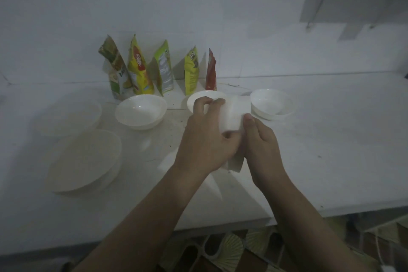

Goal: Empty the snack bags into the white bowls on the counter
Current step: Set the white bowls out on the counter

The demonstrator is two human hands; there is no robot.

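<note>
Left hand [205, 139] fingers [212, 102] curl over the top edge of a pale white packet [234, 117], thumb pressed on its lower face; right hand [262, 141] grips the packet's right side, thumb on the front, fingers hidden behind it. Both hold it narrow and tight, apparently set to tear or pull it open, though the opening itself is blurred and cannot be read. Risk: a hard rip sprays contents over the white counter [331, 161] rather than into the white bowl [199, 97] just beyond the left fingertips; the packet sits nearer than that bowl, so tipping too early misses the rim. Packet looks plain, flat, glossy, unprinted from this side, upright and slightly tilted. Further out: a second white bowl [272, 104] right of the fingers, a third [141, 111] left, two blurred bowls far left. Five printed snack bags [191, 70] stand upright at the wall behind, untouched.
</note>
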